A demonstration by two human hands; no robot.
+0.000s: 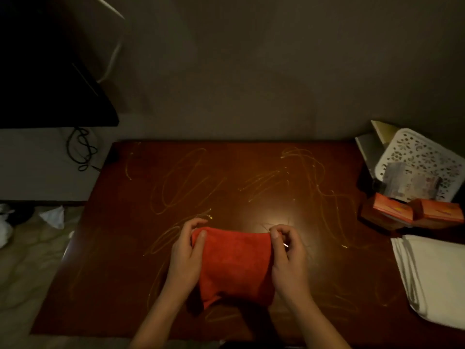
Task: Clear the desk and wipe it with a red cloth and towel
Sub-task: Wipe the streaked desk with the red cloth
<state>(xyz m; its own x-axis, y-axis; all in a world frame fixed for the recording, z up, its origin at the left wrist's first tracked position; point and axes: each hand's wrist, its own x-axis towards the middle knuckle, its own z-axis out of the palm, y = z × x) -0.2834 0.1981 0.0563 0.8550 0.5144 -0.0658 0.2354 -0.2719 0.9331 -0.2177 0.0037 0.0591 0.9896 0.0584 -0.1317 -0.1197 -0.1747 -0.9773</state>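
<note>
The left hand (187, 250) and right hand (286, 250) each pinched a far corner of the red cloth (234, 265), thumbs on top, stretching the soft, napped fabric between them, likely to square it for wiping. Under and beyond the grip lay the glossy brown desk (226, 177), streaked with yellowish scribbles; right of it sat a folded white towel (435, 275).

- Two forearms come into view from the near edge, both bare up to where the picture cuts them off; no sleeve shows.
- The left hand (187, 250) wears nothing on fingers or wrist.
- The right hand (286, 255) is likewise bare, with short, plain fingernails.
</note>
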